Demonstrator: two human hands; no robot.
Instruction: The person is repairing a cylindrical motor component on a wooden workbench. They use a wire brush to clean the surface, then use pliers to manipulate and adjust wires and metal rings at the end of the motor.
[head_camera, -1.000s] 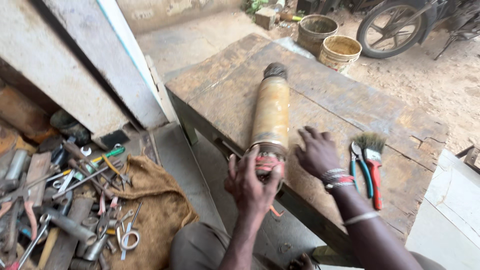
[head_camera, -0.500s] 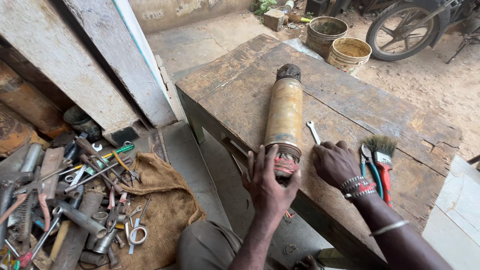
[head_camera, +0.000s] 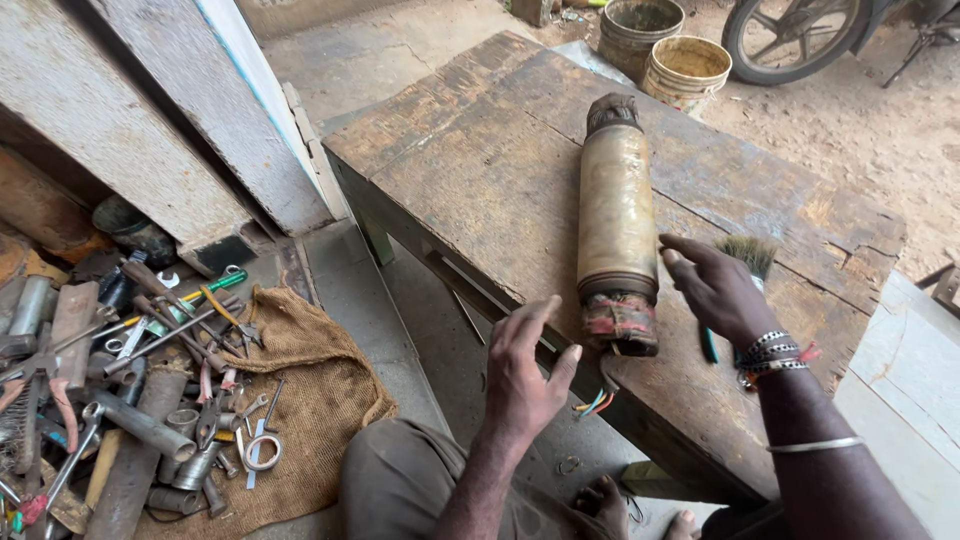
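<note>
Head view: both hands' grip open beside cylinder (head_camera: 617, 215), holding nothing.

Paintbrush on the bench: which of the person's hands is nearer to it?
Right. The right hand hovers directly over the paintbrush, hiding its handle. The left hand is off the bench edge, on the far side of the metal cylinder.

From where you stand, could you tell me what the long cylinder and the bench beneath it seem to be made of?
The cylinder looks like metal, dull brassy-tan, scuffed and grimy, with a dark ridged cap at the far end. The bench is bare wood: weathered planks with visible grain, cracks and dark stains.
</note>
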